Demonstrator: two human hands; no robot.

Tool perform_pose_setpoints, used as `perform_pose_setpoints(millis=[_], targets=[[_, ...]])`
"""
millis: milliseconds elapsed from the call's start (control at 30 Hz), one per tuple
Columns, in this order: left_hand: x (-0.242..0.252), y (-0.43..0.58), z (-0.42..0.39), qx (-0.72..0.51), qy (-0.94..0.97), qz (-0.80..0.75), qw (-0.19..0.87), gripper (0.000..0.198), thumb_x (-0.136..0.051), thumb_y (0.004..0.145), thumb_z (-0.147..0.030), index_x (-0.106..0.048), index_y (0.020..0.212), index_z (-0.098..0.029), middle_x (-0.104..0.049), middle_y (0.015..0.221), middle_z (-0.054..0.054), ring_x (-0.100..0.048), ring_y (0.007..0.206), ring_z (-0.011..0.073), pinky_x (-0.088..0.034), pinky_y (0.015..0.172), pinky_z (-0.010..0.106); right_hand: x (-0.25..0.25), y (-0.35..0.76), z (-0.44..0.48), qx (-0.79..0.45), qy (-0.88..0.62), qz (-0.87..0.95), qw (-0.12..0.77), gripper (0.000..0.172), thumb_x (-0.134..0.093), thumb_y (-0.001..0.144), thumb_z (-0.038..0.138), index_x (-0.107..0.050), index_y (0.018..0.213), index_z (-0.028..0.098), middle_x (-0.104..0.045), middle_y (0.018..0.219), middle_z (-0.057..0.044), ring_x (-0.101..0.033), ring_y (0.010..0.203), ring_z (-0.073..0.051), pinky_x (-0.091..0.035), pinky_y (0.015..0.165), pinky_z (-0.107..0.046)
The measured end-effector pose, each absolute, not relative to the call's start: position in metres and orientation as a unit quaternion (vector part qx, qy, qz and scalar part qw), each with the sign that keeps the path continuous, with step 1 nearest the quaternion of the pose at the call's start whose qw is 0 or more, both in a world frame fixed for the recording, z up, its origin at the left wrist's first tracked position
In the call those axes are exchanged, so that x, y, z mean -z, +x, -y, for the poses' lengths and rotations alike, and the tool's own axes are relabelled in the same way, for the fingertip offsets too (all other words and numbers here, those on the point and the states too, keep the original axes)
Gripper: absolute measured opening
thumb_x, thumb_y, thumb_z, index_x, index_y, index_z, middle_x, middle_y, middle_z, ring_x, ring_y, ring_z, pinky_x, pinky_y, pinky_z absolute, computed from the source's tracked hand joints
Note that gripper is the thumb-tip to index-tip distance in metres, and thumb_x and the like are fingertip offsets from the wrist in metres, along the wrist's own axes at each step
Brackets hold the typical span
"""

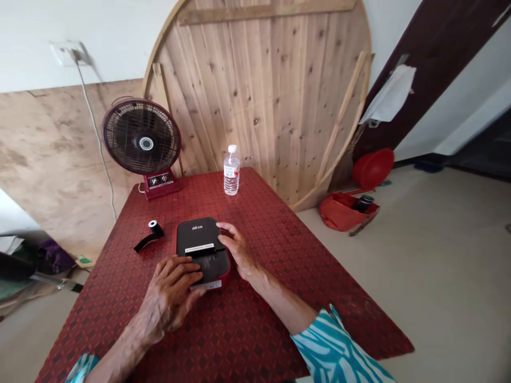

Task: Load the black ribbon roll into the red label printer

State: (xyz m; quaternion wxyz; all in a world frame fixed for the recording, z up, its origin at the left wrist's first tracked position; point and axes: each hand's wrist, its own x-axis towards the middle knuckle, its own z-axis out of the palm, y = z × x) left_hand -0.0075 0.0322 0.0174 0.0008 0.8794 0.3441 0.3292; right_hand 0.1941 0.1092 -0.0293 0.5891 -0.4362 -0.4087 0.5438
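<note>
A black device with a red rim (195,234) lies flat on the red patterned table (259,330), a white label strip across its middle. My left hand (171,287) rests over its near left corner, fingertips on the lower black panel and thumb at the front edge. Against the device's right side, my right hand (237,247) has its fingers apart, with fingertips on the edge of the top. Left of the device stands a small black roll with a white core (154,226), its black strip trailing onto the table.
A dark red fan (146,143) stands at the table's back left. Toward the back is an upright clear bottle (231,173). A large round wooden board (255,96) leans on the wall behind. Red containers (339,213) sit on the floor at right.
</note>
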Motion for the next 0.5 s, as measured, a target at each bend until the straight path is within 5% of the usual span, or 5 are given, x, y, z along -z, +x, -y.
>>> perform_pose_setpoints(millis=[133, 233, 500], targets=[[-0.011, -0.024, -0.054, -0.453, 0.724, -0.491, 0.172, 0.019, -0.057, 0.091, -0.035, -0.067, 0.1, -0.021, -0.072, 0.096, 0.006, -0.066, 0.091, 0.0218, -0.05, 0.081, 0.034, 0.03, 0.191, -0.104, -0.57, -0.412, 0.384, 0.598, 0.037, -0.067, 0.069, 0.032, -0.066, 0.106, 0.028, -0.072, 0.106, 0.0, -0.063, 0.105, -0.024, -0.046, 0.096, -0.04], [-0.004, -0.025, -0.072, -0.5, 0.585, -0.555, 0.316, 0.042, -0.066, 0.081, -0.05, -0.063, 0.109, -0.018, -0.07, 0.105, 0.01, -0.066, 0.098, 0.0259, -0.052, 0.084, 0.037, 0.03, 0.19, -0.104, -0.573, -0.399, 0.378, 0.608, 0.038, -0.068, 0.07, 0.033, -0.066, 0.107, 0.027, -0.073, 0.109, 0.0, -0.063, 0.109, -0.024, -0.045, 0.099, -0.041], [0.008, -0.003, -0.078, -0.517, 0.418, -0.495, 0.56, 0.071, -0.077, 0.066, -0.043, -0.055, 0.127, -0.015, -0.068, 0.12, 0.013, -0.062, 0.112, 0.0316, -0.049, 0.092, 0.039, 0.043, 0.188, -0.103, -0.57, -0.402, 0.368, 0.614, 0.04, -0.068, 0.073, 0.038, -0.064, 0.111, 0.027, -0.07, 0.118, -0.002, -0.06, 0.116, -0.025, -0.042, 0.105, -0.044]])
